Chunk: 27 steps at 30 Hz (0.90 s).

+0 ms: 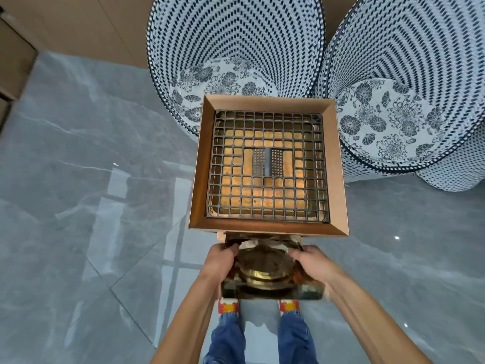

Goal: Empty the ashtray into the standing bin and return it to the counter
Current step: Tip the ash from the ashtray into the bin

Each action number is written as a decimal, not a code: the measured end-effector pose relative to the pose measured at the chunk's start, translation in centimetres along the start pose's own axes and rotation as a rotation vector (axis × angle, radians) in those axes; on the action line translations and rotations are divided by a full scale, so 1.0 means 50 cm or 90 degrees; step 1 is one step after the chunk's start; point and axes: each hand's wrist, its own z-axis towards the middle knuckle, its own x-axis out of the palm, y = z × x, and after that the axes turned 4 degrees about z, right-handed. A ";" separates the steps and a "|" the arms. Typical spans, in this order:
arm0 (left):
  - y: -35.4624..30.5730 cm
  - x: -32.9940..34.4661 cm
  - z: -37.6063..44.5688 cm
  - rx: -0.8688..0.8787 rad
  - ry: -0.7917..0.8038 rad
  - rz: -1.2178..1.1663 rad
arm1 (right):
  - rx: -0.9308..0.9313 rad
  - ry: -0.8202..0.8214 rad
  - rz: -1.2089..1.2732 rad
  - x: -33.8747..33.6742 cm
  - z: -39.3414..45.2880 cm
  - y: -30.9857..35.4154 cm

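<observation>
Head cam, looking straight down. Standing bin (267, 229): square copper-coloured top with a raised rim, black grid grate (267, 166) sitting inside it. Under the grate is a gold tray floor; no debris readable on it. Small perforated plate at the grate's centre.

Ashtray (265, 271): shiny square metal piece with a round dish in the middle, held against the bin's near face just below the top rim, tilted. Dark brownish residue sits in the dish, probably ash, but glare makes it hard to confirm.

Left hand (221, 261) grips the ashtray's left edge, fingers curled over it. Right hand (311, 261) grips the right edge the same way.

Two woven blue-white chairs (236, 48) with floral cushions stand behind the bin. Grey marble floor (78, 179); jeans and shoes visible below the ashtray.
</observation>
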 end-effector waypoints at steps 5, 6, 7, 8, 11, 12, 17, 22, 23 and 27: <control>0.042 0.004 0.002 0.013 0.026 -0.004 | -0.016 0.002 0.060 0.016 0.001 -0.039; 0.048 0.005 0.003 0.018 0.035 -0.016 | -0.020 0.008 0.077 0.019 -0.001 -0.046; 0.052 0.007 0.004 0.023 0.041 -0.026 | -0.024 0.012 0.092 0.021 -0.005 -0.051; 0.057 0.007 0.006 0.030 0.039 -0.026 | -0.024 0.013 0.103 0.023 -0.004 -0.057; 0.063 0.006 -0.008 0.056 0.046 -0.021 | -0.042 0.017 0.114 0.030 -0.009 -0.069; 0.066 0.005 -0.010 0.065 0.045 -0.015 | -0.053 0.010 0.107 0.032 -0.014 -0.072; 0.084 0.006 -0.031 0.142 0.026 0.040 | -0.121 -0.033 0.088 0.046 -0.034 -0.091; 0.125 0.000 -0.052 0.208 0.005 0.028 | -0.190 -0.058 0.128 0.059 -0.062 -0.125; 0.137 -0.002 -0.057 0.213 0.001 0.018 | -0.202 -0.058 0.137 0.061 -0.071 -0.132; 0.171 -0.010 -0.101 0.221 -0.021 -0.028 | -0.233 -0.062 0.164 0.064 -0.115 -0.155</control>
